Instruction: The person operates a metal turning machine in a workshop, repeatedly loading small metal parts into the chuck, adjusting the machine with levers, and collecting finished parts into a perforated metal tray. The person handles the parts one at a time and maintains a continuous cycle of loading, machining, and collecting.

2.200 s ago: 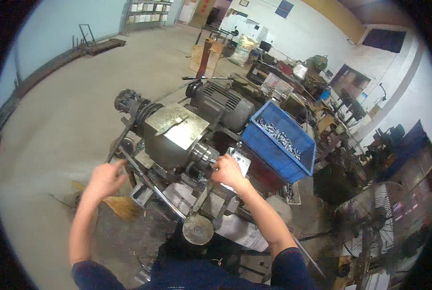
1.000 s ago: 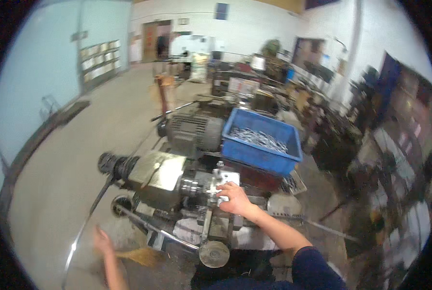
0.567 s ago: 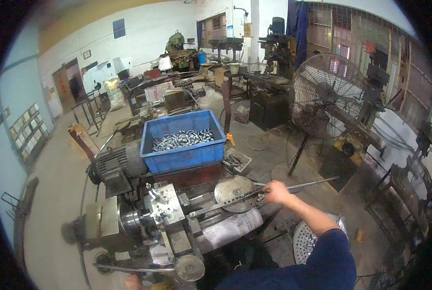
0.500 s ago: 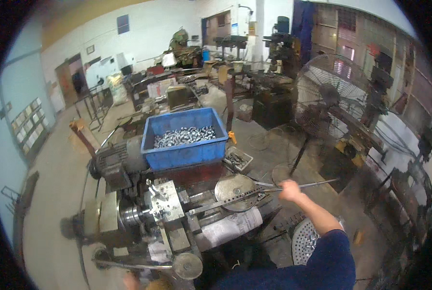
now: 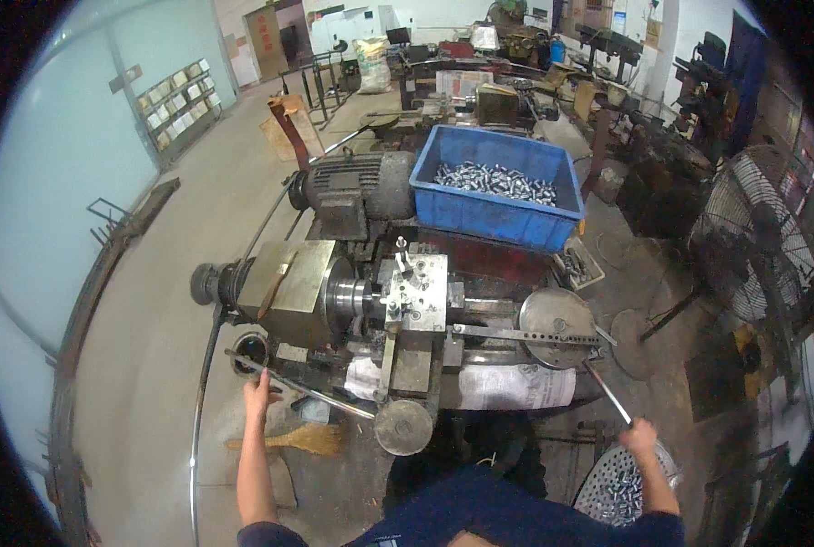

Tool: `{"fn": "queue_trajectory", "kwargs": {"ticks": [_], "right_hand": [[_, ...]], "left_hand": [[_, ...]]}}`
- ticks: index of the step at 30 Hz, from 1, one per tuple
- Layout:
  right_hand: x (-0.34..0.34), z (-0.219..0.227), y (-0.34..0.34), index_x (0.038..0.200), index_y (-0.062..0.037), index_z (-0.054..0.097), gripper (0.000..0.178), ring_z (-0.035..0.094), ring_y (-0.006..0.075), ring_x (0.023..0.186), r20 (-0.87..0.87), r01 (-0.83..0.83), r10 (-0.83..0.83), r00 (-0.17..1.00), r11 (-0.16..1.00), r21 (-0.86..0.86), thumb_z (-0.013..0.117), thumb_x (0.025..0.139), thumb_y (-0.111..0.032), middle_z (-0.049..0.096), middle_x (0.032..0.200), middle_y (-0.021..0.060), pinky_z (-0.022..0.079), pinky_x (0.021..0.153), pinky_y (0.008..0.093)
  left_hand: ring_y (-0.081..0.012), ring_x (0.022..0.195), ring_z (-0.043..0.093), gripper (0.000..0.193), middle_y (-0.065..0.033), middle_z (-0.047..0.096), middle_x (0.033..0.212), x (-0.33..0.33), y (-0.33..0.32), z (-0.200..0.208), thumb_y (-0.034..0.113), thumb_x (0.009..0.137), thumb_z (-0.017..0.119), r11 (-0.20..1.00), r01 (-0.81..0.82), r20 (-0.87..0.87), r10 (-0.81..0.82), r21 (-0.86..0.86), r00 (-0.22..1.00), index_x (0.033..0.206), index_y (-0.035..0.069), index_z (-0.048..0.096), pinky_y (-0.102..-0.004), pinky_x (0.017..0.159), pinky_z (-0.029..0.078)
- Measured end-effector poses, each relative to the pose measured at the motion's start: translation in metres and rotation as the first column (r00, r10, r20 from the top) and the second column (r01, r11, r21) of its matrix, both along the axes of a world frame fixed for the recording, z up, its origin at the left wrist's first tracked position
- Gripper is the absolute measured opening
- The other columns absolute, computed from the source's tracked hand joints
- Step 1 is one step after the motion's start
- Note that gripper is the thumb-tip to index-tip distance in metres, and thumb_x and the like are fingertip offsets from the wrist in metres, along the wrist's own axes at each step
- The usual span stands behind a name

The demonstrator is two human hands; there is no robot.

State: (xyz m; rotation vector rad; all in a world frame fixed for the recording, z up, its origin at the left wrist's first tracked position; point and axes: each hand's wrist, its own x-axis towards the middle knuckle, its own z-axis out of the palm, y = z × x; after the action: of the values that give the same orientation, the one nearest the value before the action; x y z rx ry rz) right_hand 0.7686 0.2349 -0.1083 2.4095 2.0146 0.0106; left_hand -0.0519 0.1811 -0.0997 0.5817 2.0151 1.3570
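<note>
Metal lever [image 5: 609, 392] in right hand [image 5: 640, 436]

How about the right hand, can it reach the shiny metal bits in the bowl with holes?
Probably yes: the right hand looks close to the bowl, and no lid covers the metal bits, though it would likely have to let go of the handle first.

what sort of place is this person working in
Most likely a small metalworking shop: the grey metal lathe-like machine in front of the person, the dark-grey ribbed electric motor behind it, and the blue rectangular plastic bin of small shiny metal pieces all suggest it.
</note>
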Motion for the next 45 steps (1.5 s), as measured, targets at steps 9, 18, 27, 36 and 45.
{"fn": "queue_trajectory", "kwargs": {"ticks": [9, 18, 27, 36, 45], "right_hand": [[-0.121, 0.002, -0.073, 0.075, -0.0054, 0.053, 0.021, 0.048, 0.0117, 0.057, -0.937, 0.284, -0.325, 0.127, 0.917, -0.280, 0.062, 0.056, -0.006, 0.048, 0.060, -0.0009, 0.038, 0.049, 0.0268], [-0.158, 0.038, -0.083, 0.080, -0.0014, 0.057, 0.026, 0.049, 0.0135, 0.056, -0.874, 0.205, -0.183, 0.451, 0.974, -0.099, 0.060, 0.057, -0.013, 0.047, 0.060, 0.0038, 0.039, 0.050, 0.0290], [-0.047, 0.021, -0.031, 0.083, -0.0019, 0.055, 0.036, 0.057, 0.0376, 0.070, -0.204, 0.051, -0.033, 0.978, 0.995, 0.081, 0.067, 0.056, -0.023, 0.058, 0.076, 0.0197, 0.045, 0.062, 0.0454], [-0.030, 0.023, 0.133, 0.129, 0.0000, 0.035, 0.080, 0.036, 0.0318, 0.121, 0.077, 0.187, -0.204, 0.976, 0.963, 0.192, 0.068, 0.060, -0.023, 0.041, 0.129, 0.0171, 0.024, 0.103, 0.0420], [-0.117, -0.029, 0.020, 0.108, 0.0003, 0.056, 0.058, 0.049, 0.0361, 0.106, -0.411, -0.051, 0.155, 0.898, 0.966, 0.252, 0.060, 0.051, -0.010, 0.054, 0.111, 0.0217, 0.039, 0.091, 0.0384]], "left_hand": [[-0.0232, 0.049, 0.058, 0.036, -0.0121, 0.055, 0.066, 0.017, 0.032, -0.023, 0.029, 0.086, 0.050, 0.990, -0.104, -0.010, 0.106, 0.096, 0.994, 0.080, -0.007, 0.054, -0.0336, 0.038, 0.051], [-0.0270, 0.044, 0.057, 0.038, -0.0149, 0.055, 0.064, 0.021, 0.036, -0.012, 0.030, 0.086, 0.049, 0.992, -0.124, -0.066, 0.125, 0.020, 0.990, 0.079, -0.007, 0.049, -0.0357, 0.036, 0.052], [-0.0286, 0.044, 0.058, 0.045, -0.0162, 0.056, 0.062, 0.006, 0.028, -0.016, 0.034, 0.086, 0.047, 0.993, -0.056, -0.078, 0.048, -0.106, 0.996, 0.087, -0.011, 0.050, -0.0345, 0.039, 0.051], [-0.0218, 0.064, 0.062, 0.043, -0.0134, 0.063, 0.081, 0.023, 0.013, -0.010, 0.041, 0.088, 0.045, 0.993, 0.114, -0.046, -0.113, 0.017, 0.993, 0.095, 0.000, 0.054, -0.0311, 0.056, 0.050], [-0.0376, 0.087, 0.058, 0.051, -0.0194, 0.062, 0.093, 0.019, 0.000, -0.083, 0.049, 0.079, 0.054, 0.656, 0.122, -0.512, -0.679, -0.745, 0.527, 0.105, 0.005, 0.055, -0.0453, 0.072, 0.047]]}}
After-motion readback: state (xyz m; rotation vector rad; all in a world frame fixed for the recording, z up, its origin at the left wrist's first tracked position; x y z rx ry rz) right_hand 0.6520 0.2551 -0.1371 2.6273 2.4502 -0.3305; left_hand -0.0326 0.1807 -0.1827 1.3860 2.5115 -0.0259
